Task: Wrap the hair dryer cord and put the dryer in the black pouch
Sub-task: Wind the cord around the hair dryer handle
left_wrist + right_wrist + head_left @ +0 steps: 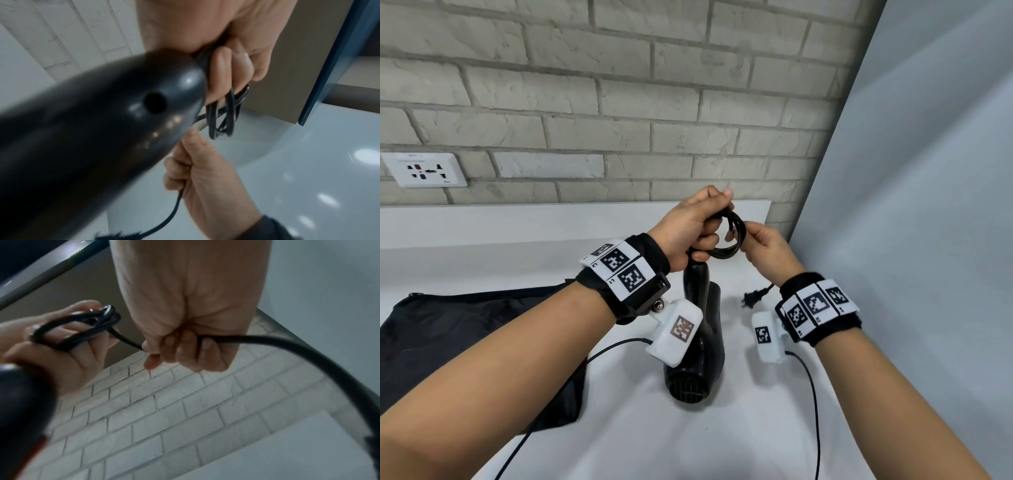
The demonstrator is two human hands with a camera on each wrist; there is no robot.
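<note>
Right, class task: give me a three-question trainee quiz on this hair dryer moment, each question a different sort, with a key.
1. True or false: the hair dryer already lies inside the black pouch.
2. Multiple choice: the coiled cord is held by A) the left hand, B) nobody, it lies on the counter, C) a wall hook.
3. Fill the gap: the right hand grips the loose cord end, and the ____ dangles below that hand.

Key: 1 false; 2 A; 3 plug.
</note>
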